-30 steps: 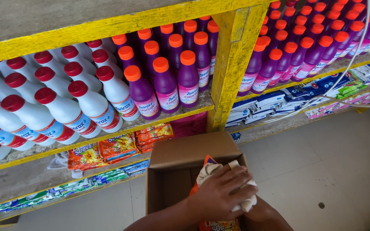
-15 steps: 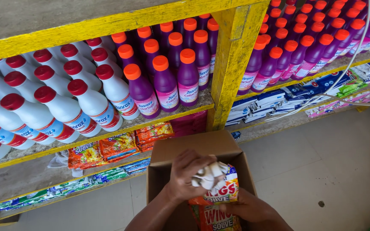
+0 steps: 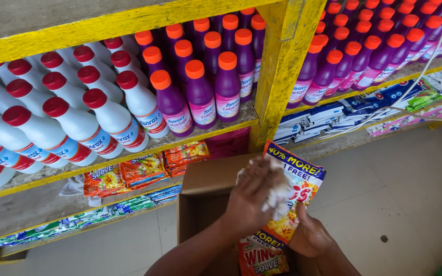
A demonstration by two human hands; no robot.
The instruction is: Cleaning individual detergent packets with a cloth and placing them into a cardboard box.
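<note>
Left hand (image 3: 254,197): clamped on white cloth (image 3: 277,197), motion-blurred.
Right hand (image 3: 310,237): grips orange sachet pack (image 3: 295,197); fingers hidden.
Cardboard box (image 3: 205,191): bottom cut off.

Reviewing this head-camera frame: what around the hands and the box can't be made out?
- White cloth: blurred by motion under the left hand, so shape unclear.
- Orange packet: middle hidden by cloth and left hand; held below by the right hand.
- Cardboard box: contents mostly hidden by both arms; bottom cut off by the frame edge.
- Second packet: cut off at the bottom edge.
</note>
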